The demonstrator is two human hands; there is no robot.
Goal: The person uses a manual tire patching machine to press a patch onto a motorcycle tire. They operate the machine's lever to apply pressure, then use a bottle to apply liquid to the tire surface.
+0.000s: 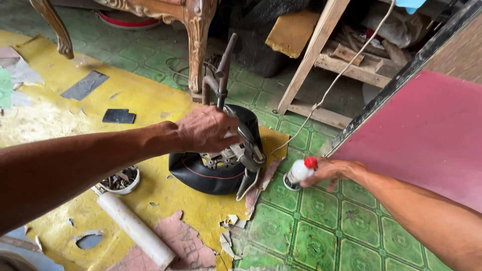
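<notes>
A metal tool on the tyre is being gripped by the left hand; a white bottle is being grasped by the right hand.

The person's left arm reaches in from the left edge, bare forearm angled slightly upward, and the left hand is turned palm down with its fingers curled closed in a grip. The right arm comes in from the lower right corner, and the right hand is held low, its fingers closed at the fingertips.
</notes>
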